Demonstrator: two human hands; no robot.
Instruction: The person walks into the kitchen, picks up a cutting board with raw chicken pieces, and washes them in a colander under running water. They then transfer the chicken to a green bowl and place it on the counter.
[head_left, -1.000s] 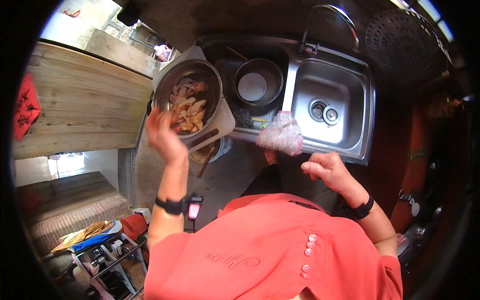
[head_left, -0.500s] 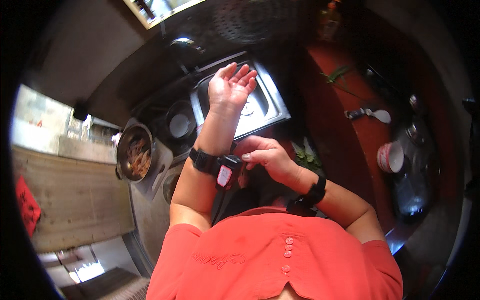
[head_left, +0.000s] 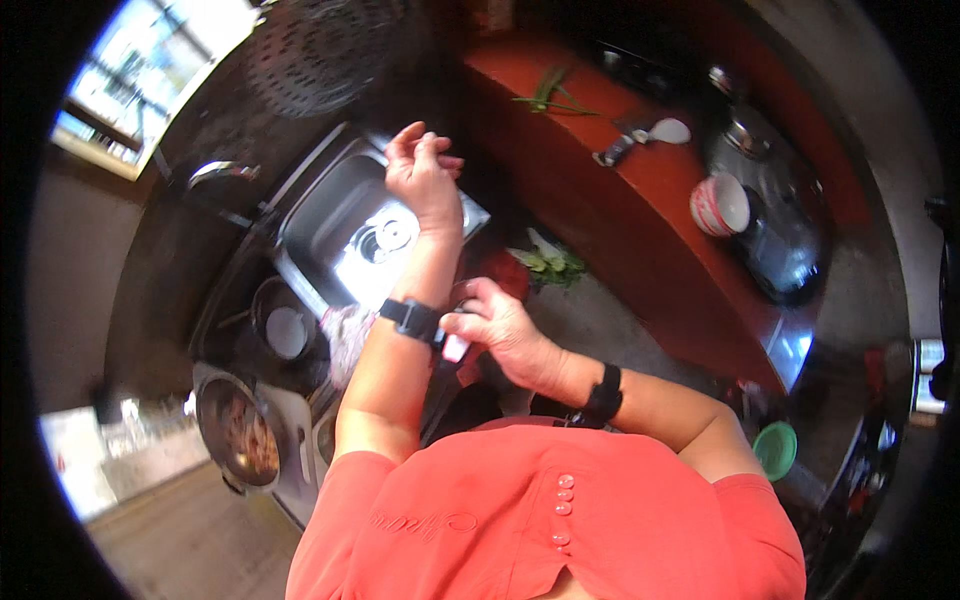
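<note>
My left hand (head_left: 422, 175) is raised over the metal sink (head_left: 318, 222), holding nothing, its fingers loosely apart. A black wrist strap (head_left: 408, 317) circles my left forearm, carrying a small dark device with a pink-and-white label (head_left: 455, 346). Around that device close the thumb and fingers of my right hand (head_left: 508, 335), partly hiding it. My right wrist wears another black strap (head_left: 606, 392).
Left of the sink are a pan of food (head_left: 250, 440) and a dark pan (head_left: 290, 325). A red counter (head_left: 640, 215) on the right bears green stalks (head_left: 548, 92), a white-ended utensil (head_left: 665, 131), a bowl (head_left: 720, 205) and a clear jug (head_left: 785, 240). Leafy greens (head_left: 548, 262) lie below.
My view has swung to the right. My right hand has come onto the device at my left wrist, and my left hand has turned, its palm no longer facing up.
</note>
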